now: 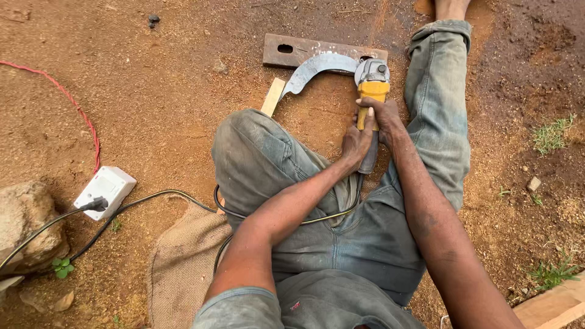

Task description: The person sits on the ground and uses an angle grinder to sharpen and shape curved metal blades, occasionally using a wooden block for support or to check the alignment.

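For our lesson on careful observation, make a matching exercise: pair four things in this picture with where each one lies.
Things:
1. yellow angle grinder
2. curved grey metal sickle blade
3. white plastic socket box
4. brown burlap sack

Places:
A. left on the soil, black plug in it
B. across the rusty flat iron bar
C. under the seated person's left side
D. gripped by both hands

Pairs: 1-D, 2-B, 3-A, 4-C

The angle grinder [372, 85] sits between the knees, both hands on it: left hand [358, 141] nearer the body, right hand [381, 116] just ahead. Its head meets the curved sickle blade [317, 68], which lies across a slotted metal bar [292, 50] (farther out). A socket box [105, 191] lies well left, beside a rock [27, 222].
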